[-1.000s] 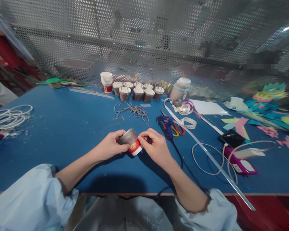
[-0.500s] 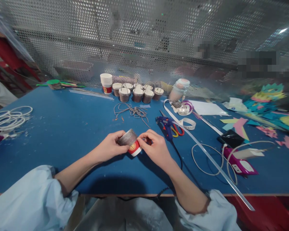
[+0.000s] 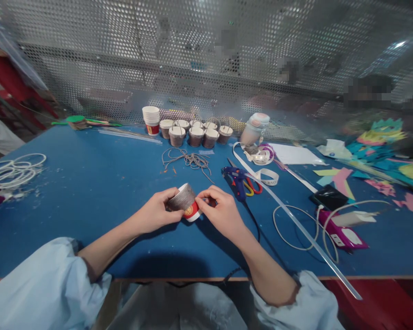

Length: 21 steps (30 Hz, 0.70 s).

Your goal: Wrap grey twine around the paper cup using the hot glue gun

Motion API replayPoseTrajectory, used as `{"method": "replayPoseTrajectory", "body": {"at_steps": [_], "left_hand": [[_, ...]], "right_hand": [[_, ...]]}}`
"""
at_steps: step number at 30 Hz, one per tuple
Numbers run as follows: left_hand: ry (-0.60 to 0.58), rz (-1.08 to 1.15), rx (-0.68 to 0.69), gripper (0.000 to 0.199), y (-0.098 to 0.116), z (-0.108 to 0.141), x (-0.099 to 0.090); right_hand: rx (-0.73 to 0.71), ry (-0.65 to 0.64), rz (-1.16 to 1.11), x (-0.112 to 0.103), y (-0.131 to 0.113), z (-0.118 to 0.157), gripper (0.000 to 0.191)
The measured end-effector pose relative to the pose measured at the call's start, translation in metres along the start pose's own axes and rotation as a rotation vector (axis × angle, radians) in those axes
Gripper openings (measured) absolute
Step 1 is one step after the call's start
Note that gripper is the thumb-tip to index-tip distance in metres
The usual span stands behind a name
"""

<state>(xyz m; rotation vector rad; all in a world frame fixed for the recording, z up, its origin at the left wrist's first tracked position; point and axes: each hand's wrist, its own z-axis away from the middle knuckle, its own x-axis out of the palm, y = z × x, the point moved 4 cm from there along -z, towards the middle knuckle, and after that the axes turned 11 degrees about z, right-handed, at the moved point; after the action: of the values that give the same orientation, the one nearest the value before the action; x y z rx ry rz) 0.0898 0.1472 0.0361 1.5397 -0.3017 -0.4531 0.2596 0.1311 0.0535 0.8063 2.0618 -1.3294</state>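
A red and white paper cup [image 3: 192, 211] is tilted between my hands above the blue table, its upper part wound with grey cord [image 3: 183, 198]. My left hand [image 3: 160, 208] grips the cup from the left, thumb below and fingers at the rim. At the cup's right side, the thumb and fingertips of my right hand [image 3: 217, 206] pinch the cord close to the winding. The pinched bit itself is mostly hidden. A loose tangle of the same grey cord [image 3: 194, 160] lies beyond, with one strand running toward my right hand.
Several cord-covered cups [image 3: 196, 136] stand at the back beside a stack of paper cups [image 3: 151, 120]. Right of my hands lie a blue glue gun [image 3: 239, 179], scissors [image 3: 254, 187], a long clear strip [image 3: 306, 233] and a purple power strip [image 3: 347, 236]. White cable [image 3: 15, 169] lies left.
The cup has turned slightly in my left hand, showing more of its white inside and less of the gold emblem. My right hand stays at its side.
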Motion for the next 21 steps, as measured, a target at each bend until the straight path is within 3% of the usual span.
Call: {"method": "replayPoseTrajectory", "body": {"at_steps": [10, 17, 21], "left_hand": [[0.013, 0.0, -0.018, 0.02, 0.0061, -0.001, -0.0044], [-0.08, 0.078, -0.017, 0.017, 0.0084, 0.0005, -0.0014], [-0.004, 0.081, -0.068, 0.009, 0.0011, -0.0028, -0.004]], "right_hand": [[0.018, -0.02, -0.042, 0.0006, 0.0016, -0.0007, 0.011], [0.073, -0.019, -0.178, -0.0042, 0.0054, -0.0051, 0.025], [0.07, -0.021, -0.212, -0.0053, 0.0063, -0.0054, 0.026]]}}
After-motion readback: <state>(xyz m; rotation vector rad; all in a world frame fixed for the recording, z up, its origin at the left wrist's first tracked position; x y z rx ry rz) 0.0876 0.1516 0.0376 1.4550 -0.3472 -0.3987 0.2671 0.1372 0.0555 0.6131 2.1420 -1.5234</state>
